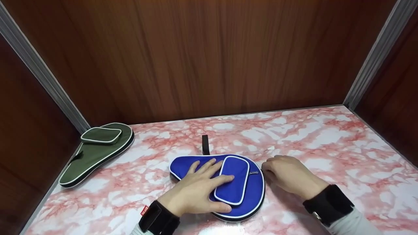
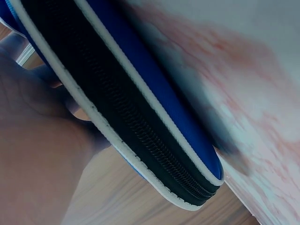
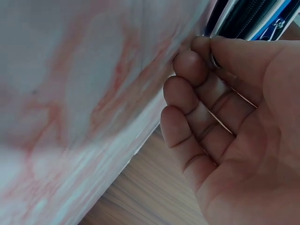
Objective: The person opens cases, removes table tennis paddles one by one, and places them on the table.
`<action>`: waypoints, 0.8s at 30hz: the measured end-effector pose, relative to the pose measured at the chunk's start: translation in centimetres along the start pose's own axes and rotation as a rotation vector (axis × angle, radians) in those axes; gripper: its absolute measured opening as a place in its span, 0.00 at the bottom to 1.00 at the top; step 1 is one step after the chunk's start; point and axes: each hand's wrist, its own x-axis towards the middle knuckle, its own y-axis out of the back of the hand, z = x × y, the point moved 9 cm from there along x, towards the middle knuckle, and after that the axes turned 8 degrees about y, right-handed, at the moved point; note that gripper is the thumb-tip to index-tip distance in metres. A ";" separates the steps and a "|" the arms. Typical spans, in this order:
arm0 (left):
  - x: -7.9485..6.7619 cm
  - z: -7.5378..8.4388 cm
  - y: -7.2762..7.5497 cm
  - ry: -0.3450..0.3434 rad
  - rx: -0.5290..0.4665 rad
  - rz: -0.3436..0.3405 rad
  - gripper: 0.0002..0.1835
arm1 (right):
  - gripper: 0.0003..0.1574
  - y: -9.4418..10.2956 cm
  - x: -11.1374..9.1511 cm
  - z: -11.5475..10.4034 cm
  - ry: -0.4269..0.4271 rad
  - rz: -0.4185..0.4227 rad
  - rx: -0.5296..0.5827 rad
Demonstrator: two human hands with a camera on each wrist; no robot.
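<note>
Blue case (image 1: pixel 255 192), left hand (image 1: pixel 200 190) on top, fingers (image 1: pixel 225 179) spread, right hand (image 1: pixel 287 173) pinching its zipper pull (image 3: pixel 215 61)

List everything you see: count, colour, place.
Blue fabric paddle-shaped case: one, blue, front centre.
Green fabric paddle-shaped case: one, green, left.
Fabric straps: two, black, one per case.
Metal zipper pull: one, silver, on blue case.
Marbled tabletop: one, red-white, beneath cases.
Woodgrain panels: three, brown, back and sides.
Corner strips: two, grey, panel joints.
Wristbands: two, black, wrists.
Sleeves: two, pale, bottom.
Left grip: one, bare hand, on blue case.
Right grip: one, bare hand, blue case's edge.
</note>
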 end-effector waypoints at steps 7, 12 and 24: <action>0.0 -0.1 -0.1 0.001 0.001 -0.006 0.44 | 0.22 0.0 -0.3 -0.3 -0.024 -0.028 0.008; 0.0 -0.1 -0.1 0.003 -0.003 -0.006 0.44 | 0.20 -0.1 -0.5 -0.6 -0.021 -0.071 0.012; -0.3 -0.1 0.4 -0.014 -0.064 -0.041 0.49 | 0.20 0.0 -0.7 -0.9 -0.030 -0.094 0.039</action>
